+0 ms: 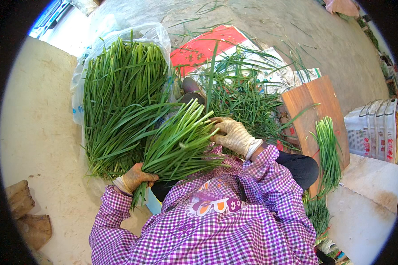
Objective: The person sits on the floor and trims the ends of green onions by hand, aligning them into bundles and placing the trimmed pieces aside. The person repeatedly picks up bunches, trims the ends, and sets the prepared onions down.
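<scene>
My left hand (139, 178), in a soiled glove with bare fingertips, grips a loose bunch of garlic chives (179, 142) near its leafy end. The pale stem ends fan up and to the right. At those ends, my gloved right hand (233, 135) has its fingers and thumb bent around a few stems; the fingertips are partly hidden. Behind the bunch, a clear plastic bag (161, 33) holds a large upright mass of garlic chives (126, 73), and some long leaves droop towards my left hand.
Loose trimmed leaves (242, 92) heap over a red and white printed sheet (215, 43). To the right, a tied chive bundle (328, 149) lies on a wooden board (313, 96). Beyond stands a white plastic crate (368, 132). Brown cloth (34, 228) lies at lower left.
</scene>
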Motion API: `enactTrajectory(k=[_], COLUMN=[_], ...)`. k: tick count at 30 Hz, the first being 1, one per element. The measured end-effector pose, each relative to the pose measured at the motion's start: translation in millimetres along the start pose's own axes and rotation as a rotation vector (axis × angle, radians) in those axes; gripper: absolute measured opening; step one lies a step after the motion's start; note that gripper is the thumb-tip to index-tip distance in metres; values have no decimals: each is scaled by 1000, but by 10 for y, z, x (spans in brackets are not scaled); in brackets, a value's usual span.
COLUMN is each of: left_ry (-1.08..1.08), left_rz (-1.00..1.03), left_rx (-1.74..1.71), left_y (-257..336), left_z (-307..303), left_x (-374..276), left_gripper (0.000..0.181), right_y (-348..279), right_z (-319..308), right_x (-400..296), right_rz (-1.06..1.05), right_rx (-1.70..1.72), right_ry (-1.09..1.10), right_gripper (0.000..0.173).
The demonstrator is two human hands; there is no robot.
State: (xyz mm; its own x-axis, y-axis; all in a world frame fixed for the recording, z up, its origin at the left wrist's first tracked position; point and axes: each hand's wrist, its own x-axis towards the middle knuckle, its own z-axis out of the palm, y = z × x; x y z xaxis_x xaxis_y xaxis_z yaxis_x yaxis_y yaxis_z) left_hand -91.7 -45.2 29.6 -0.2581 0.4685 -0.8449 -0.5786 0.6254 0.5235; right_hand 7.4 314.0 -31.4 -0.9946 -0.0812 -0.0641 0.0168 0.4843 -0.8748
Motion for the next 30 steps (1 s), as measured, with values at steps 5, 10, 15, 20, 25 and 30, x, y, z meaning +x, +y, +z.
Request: enactTrajectory(k=[5, 10, 15, 20, 25, 30], left_ry=[-17, 9, -33, -38, 18, -61], left_rz=[14, -13, 33, 36, 4, -21], left_rx=[9, -45, -49, -8, -109, -295], left_y=[34, -3, -54, 44, 104, -64], left_z=[25, 31, 11, 56, 71, 134], left_x=[-17, -25, -7, -70, -216, -182], left_gripper=[24, 26, 27, 25, 21, 23], right_y=[209, 579, 733, 95, 167, 302], right_z=[294, 171, -676, -52, -20, -425], right_x=[19, 17, -222, -138, 140, 13], right_rz=[184, 254, 768, 242, 426, 613], right_rx=[492, 106, -100, 151, 968, 935], right_ry=[260, 626, 556, 225, 526, 534], right_gripper=[16, 23, 36, 33, 20, 30])
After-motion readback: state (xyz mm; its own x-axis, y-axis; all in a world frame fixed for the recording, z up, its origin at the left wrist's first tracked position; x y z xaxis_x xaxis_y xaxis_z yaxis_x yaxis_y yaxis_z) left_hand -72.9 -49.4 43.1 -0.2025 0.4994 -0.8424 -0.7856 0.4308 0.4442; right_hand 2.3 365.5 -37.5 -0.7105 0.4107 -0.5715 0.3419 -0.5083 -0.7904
